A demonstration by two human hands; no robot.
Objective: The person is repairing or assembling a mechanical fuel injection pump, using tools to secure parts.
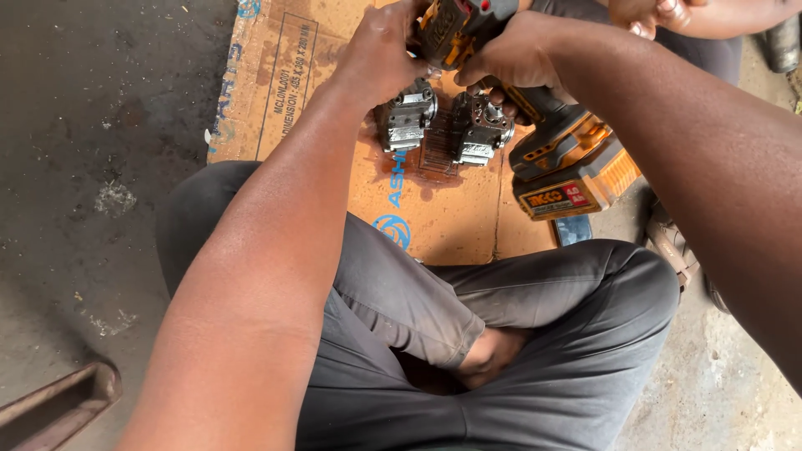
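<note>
Orange cordless drill (pixel 535 125) pointed nose-down, handle running toward lower right. Left hand (pixel 384 46) and right hand (pixel 514 54) clamped its head above grey metal parts (pixel 443 125).

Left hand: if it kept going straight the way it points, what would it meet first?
The left hand already rests against the orange cordless drill; pushed on, it would probably meet the right hand gripping the other side.

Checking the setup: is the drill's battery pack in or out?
In: the orange battery pack sits attached at the base of the cordless drill handle.
</note>
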